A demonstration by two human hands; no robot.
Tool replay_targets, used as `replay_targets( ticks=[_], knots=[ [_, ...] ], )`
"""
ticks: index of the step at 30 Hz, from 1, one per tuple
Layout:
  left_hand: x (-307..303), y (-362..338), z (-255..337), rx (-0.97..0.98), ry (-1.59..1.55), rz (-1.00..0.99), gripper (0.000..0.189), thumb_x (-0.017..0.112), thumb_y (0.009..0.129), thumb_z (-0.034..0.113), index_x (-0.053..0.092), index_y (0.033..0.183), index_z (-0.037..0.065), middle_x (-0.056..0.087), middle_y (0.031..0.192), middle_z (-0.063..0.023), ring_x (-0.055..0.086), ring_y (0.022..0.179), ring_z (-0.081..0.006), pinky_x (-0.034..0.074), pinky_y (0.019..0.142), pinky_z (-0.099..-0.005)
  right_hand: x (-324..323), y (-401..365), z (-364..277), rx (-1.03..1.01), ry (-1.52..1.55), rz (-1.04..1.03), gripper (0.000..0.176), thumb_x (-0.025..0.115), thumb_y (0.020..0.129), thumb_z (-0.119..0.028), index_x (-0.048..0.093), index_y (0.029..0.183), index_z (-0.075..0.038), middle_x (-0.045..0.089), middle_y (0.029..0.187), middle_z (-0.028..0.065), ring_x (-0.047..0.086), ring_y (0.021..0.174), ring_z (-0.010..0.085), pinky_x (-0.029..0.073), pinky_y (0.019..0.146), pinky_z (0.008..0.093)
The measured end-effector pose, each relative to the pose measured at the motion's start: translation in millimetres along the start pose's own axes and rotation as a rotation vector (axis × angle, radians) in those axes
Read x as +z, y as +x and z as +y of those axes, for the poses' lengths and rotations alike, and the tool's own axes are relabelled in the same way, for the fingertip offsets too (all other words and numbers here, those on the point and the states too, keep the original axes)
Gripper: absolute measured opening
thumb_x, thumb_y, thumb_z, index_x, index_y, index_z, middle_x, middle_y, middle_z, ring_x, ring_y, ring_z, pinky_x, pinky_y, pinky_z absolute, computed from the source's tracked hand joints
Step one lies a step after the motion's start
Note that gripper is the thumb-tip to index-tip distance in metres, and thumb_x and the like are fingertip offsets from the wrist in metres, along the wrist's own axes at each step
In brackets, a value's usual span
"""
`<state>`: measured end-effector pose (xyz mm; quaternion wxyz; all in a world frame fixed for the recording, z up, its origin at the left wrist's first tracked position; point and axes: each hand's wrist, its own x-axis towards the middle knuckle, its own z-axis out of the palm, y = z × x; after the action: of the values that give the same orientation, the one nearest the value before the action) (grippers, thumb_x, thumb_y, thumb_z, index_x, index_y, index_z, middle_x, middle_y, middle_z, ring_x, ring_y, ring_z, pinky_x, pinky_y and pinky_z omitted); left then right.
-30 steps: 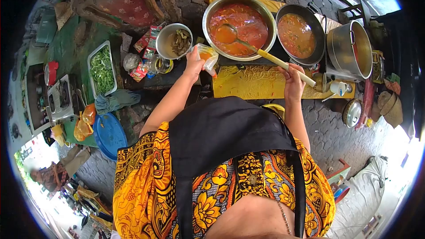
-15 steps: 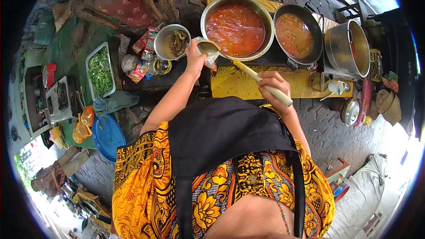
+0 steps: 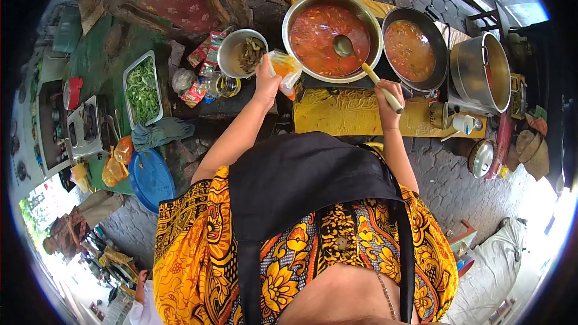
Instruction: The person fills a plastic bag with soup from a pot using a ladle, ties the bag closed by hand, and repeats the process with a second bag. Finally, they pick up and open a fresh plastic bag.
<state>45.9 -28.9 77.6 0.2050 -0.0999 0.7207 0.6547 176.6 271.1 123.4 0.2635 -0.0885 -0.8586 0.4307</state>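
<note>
My left hand (image 3: pixel 266 81) grips the top of a clear plastic bag (image 3: pixel 285 67) with orange-red liquid in it, beside the rim of a large metal pot (image 3: pixel 288 36). Red soup (image 3: pixel 319 30) with bits floating in it fills much of that pot. Closed round the pale handle of a ladle (image 3: pixel 343 46) is my right hand (image 3: pixel 389 97), just in front of the pot. The ladle's bowl sits over the soup, near the pot's middle. Next to my left hand stands a smaller metal pot (image 3: pixel 226 54) holding dark pieces.
A black pan (image 3: pixel 442 66) of orange soup stands right of the large pot, then a tall metal pot (image 3: pixel 469 72). Chopped greens fill a tray (image 3: pixel 127 105) at left. A blue round tray (image 3: pixel 150 183), a bottle (image 3: pixel 227 87) and a carved chair (image 3: pixel 174 6) are also around.
The ladle's bowl has moved from the bag's mouth to over the soup in the large pot. My right hand has shifted right and up with it. The bag now shows orange liquid.
</note>
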Motion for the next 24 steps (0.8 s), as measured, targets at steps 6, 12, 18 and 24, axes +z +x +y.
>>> replay_targets(
  ticks=[6, 12, 18, 24],
  knots=[
    [-1.6, -4.5, 3.6, 0.002, -0.026, -0.011, 0.077, 0.045, 0.073, -0.011, 0.021, 0.143, 0.011, 0.026, 0.129, -0.0066, 0.048, 0.082, -0.015, 0.044, 0.055, -0.0244, 35.4, -21.4, 41.0, 0.359, 0.255, 0.119, 0.012, 0.063, 0.077, -0.001, 0.061, 0.088, 0.002, 0.059, 0.088, 0.009, 0.06, 0.079, 0.0184, 0.048, 0.073, 0.0281],
    [-4.5, -3.7, -1.6, 0.02, -0.07, -0.044, 0.078, 0.049, 0.071, -0.011, 0.021, 0.142, 0.006, 0.026, 0.128, -0.0091, 0.051, 0.089, -0.0175, 0.047, 0.055, -0.0244, 38.3, -24.7, 54.2, 0.692, 0.824, 0.456, 0.012, 0.061, 0.079, 0.0, 0.056, 0.089, 0.004, 0.057, 0.092, 0.0127, 0.063, 0.073, 0.0242, 0.056, 0.07, 0.0318],
    [-0.2, 2.9, -9.3, 0.036, -0.073, -0.025, 0.076, 0.045, 0.073, -0.012, 0.024, 0.142, 0.01, 0.029, 0.122, -0.0057, 0.049, 0.079, -0.0158, 0.043, 0.054, -0.0257, 20.4, -26.2, 52.9, 0.685, 0.927, 0.462, 0.012, 0.059, 0.08, -0.001, 0.055, 0.09, 0.005, 0.057, 0.09, 0.013, 0.063, 0.076, 0.0266, 0.058, 0.071, 0.0339],
    [6.2, 8.4, -10.0, 0.007, -0.041, -0.006, 0.076, 0.045, 0.072, -0.013, 0.023, 0.142, 0.009, 0.027, 0.124, -0.006, 0.049, 0.081, -0.0166, 0.044, 0.054, -0.0263, 4.4, -13.4, 24.7, 0.659, 0.97, 0.406, 0.011, 0.058, 0.08, 0.0, 0.055, 0.09, 0.004, 0.058, 0.091, 0.013, 0.063, 0.077, 0.0265, 0.058, 0.073, 0.0347]
  ],
)
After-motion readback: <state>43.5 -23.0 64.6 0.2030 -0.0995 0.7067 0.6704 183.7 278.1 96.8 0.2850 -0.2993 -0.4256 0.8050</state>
